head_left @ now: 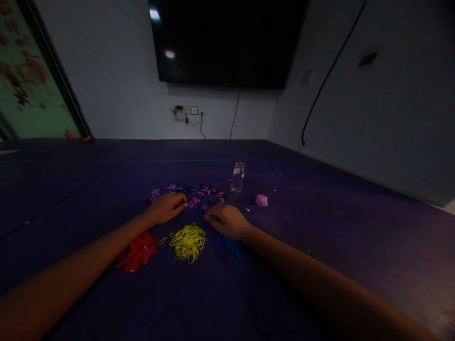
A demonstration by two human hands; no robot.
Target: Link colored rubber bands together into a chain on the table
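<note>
My left hand rests at the near left edge of a loose spread of mixed pink, black and blue rubber bands. Its fingers are curved, with a gap between thumb and forefinger and nothing visible in it. My right hand is at the spread's near right side, fingertips bent together; whatever may be between them is hidden. Below the hands lie a red pile of bands, a yellow pile of bands and a blue pile of bands. My right hand and wrist partly cover the blue pile.
A clear glass bottle stands upright behind my right hand. To its right lies a small pink object. White scraps dot the dark purple tabletop. A wall with a large black screen and sockets rises beyond the far edge.
</note>
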